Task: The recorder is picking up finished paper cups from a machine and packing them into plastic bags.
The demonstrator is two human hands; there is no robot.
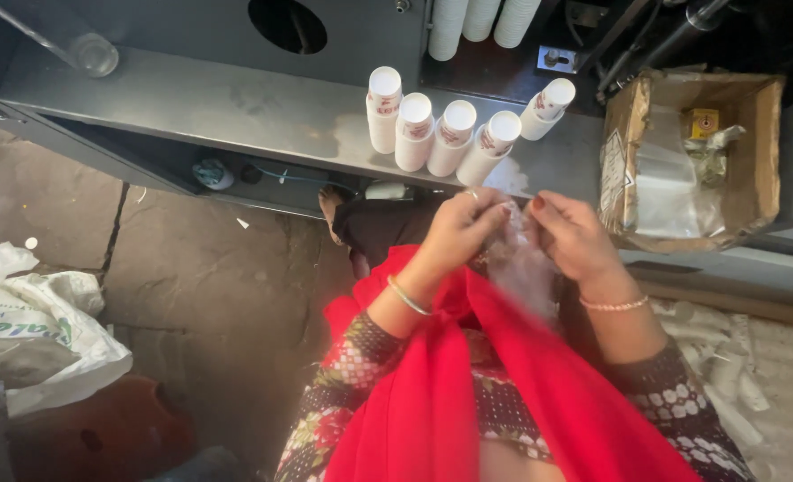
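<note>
Both of my hands are up in front of me, pinching a crumpled clear plastic bag (520,259) between them. My left hand (462,230) grips its left upper edge with fingers closed; a ring and a thin bangle show on it. My right hand (575,234) grips the right upper edge, with a beaded bracelet at the wrist. The bag hangs blurred over my red scarf (468,393). Just beyond my hands, several stacks of white paper cups (454,134) stand upside down on a grey metal shelf (236,112).
An open cardboard box (691,161) with plastic wrapping and a small yellow item sits on the shelf to the right. More cup stacks (481,22) hang above. A white sack (35,321) lies on the stone floor at left. Pale packed items (754,375) lie at the right.
</note>
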